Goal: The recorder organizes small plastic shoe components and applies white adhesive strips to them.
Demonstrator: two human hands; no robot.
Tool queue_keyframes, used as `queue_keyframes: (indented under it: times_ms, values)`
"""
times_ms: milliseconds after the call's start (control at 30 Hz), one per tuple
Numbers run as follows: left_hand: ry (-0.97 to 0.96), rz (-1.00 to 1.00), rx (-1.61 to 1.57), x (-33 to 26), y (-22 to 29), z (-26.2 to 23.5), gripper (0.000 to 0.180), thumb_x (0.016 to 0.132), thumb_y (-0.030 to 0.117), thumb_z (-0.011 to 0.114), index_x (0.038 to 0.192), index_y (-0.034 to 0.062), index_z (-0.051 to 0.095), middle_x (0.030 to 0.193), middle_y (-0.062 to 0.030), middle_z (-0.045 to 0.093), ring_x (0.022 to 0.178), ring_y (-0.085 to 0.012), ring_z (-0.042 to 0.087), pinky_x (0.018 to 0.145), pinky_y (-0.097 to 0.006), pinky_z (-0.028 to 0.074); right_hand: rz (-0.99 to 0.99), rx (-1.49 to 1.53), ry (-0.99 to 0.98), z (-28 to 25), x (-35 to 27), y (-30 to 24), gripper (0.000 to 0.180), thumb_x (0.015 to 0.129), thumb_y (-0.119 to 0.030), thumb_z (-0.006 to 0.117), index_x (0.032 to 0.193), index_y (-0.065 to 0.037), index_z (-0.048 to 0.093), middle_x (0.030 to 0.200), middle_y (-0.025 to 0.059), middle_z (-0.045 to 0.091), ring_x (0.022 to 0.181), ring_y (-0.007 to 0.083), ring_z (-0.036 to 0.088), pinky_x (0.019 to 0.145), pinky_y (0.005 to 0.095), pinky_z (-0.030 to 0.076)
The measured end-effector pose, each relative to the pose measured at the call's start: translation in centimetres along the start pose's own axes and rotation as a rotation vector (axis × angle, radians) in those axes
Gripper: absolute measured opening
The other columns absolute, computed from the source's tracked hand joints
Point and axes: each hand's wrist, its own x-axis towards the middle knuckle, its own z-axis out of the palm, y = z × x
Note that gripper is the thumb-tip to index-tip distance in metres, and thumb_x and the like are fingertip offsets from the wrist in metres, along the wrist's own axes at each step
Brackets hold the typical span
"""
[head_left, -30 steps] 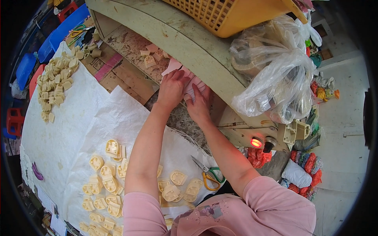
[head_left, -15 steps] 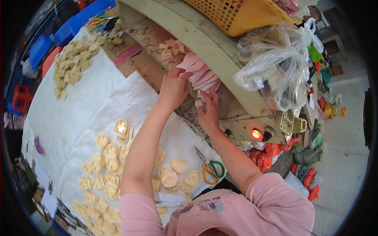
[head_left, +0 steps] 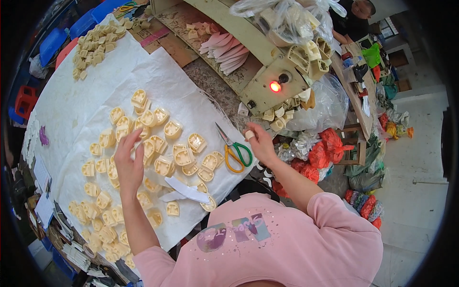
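Note:
My left hand hovers over the left part of a spread of cream molded plastic pieces, its thumb and fingers apart. Whether a fingertip touches a piece cannot be made out. At the table's right edge is my right hand, fingers parted, with a wrap on one finger and nothing visible in it. Between my hands lie scissors with one green and one orange handle loop, blades pointing away. White strips rest among the pieces near my body. Everything sits on a white cloth.
Fanned pink flat pieces lie under a beige machine housing with a lit red lamp. Small beige parts are heaped far left. Clear bags and red bags stand right. Another person is at far right.
Both hands have left the fanned pink pieces. My left hand came back and left over the cream pieces; the right drew back to the table edge. The view has shifted too.

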Motion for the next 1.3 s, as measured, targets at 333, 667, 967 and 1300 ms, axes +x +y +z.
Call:
queue_keyframes:
  times_ms: [333, 667, 967, 1300]
  values:
    - [0.037, -0.487, -0.012, -26.3, 0.2, 9.7, 0.033, 0.076, 0.009, 0.061, 0.107, 0.0000, 0.055, 0.085, -0.0122, 0.056, 0.071, -0.0183, 0.054, 0.063, -0.032, 0.045, -0.105, -0.399, -0.042, -3.4, 2.4, 2.6, 0.059, 0.079, -0.005, 0.047, 0.136, -0.011, 0.032, 0.095, 0.0169, 0.059, 0.080, 0.0288, 0.058, 0.075, 0.0360, 0.046]
    - [0.171, -0.907, -0.476, -24.7, 0.2, 17.6, 0.040, 0.081, 0.002, 0.057, 0.117, -0.0048, 0.040, 0.094, -0.0128, 0.059, 0.081, -0.0158, 0.059, 0.071, -0.027, 0.047, -0.025, -0.644, -0.197, -3.9, 4.1, 1.9, 0.073, 0.076, -0.013, 0.048, 0.141, -0.020, 0.016, 0.099, 0.0204, 0.059, 0.086, 0.0380, 0.058, 0.076, 0.0470, 0.046]
    - [0.434, -1.069, -0.720, -22.6, 1.0, 19.6, 0.012, 0.085, -0.001, 0.051, 0.097, -0.0003, 0.048, 0.080, -0.0076, 0.058, 0.069, -0.0126, 0.058, 0.061, -0.024, 0.047, -0.087, -0.666, -0.230, -4.4, 4.7, 1.2, 0.073, 0.076, -0.015, 0.048, 0.141, -0.019, 0.014, 0.084, 0.0215, 0.061, 0.076, 0.0392, 0.059, 0.071, 0.0486, 0.046]
    - [0.388, -1.125, -0.592, -21.9, 0.6, 19.3, 0.012, 0.088, 0.012, 0.050, 0.095, 0.0015, 0.048, 0.072, -0.0047, 0.058, 0.057, -0.0127, 0.059, 0.049, -0.022, 0.042, -0.179, -0.584, -0.258, -4.8, 3.9, 0.9, 0.068, 0.076, -0.013, 0.050, 0.138, -0.018, 0.023, 0.091, 0.0173, 0.061, 0.081, 0.0362, 0.060, 0.071, 0.0470, 0.047]
